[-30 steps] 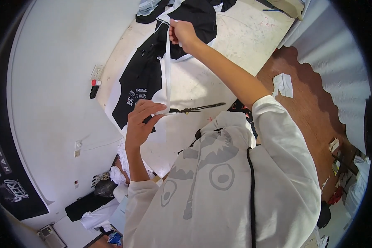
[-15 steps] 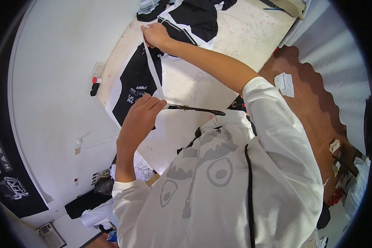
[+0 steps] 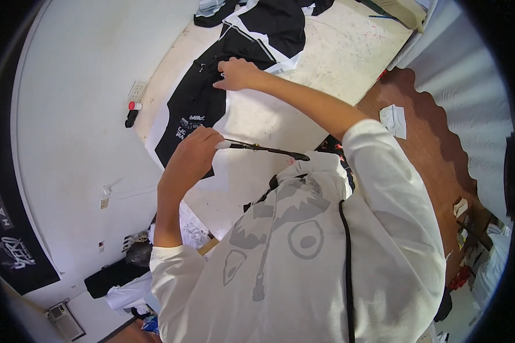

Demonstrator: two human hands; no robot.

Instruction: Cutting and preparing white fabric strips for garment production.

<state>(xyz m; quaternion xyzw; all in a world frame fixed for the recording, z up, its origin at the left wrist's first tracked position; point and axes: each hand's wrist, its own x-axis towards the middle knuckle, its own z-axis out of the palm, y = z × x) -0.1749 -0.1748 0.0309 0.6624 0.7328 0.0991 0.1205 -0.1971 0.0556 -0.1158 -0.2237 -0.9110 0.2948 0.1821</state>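
My left hand (image 3: pixel 191 151) is closed on a bit of white strip (image 3: pixel 223 144), beside the long black scissors (image 3: pixel 274 151) lying crosswise on the pale table. My right hand (image 3: pixel 234 74) rests higher up on a black fabric piece with white print (image 3: pixel 183 108), its thumb and fingers apart. Above it, more black pieces (image 3: pixel 277 26) with white borders and a thin strip lie overlapping. The long part of the white strip is not visible between my hands; part may be hidden by my left hand.
The table (image 3: pixel 355 51) meets a white wall with a socket (image 3: pixel 136 90); a red-capped item (image 3: pixel 134 107) sits by its left edge. A pale curtain (image 3: pixel 452 103) borders the brown floor, where white scraps (image 3: pixel 393 122) lie. Bundled cloth (image 3: pixel 126 288) is at lower left.
The long white strip stretched between my hands is no longer visible. My right hand moved left, then down onto the black fabric, and its fingers opened. My left hand moved slightly up and left.
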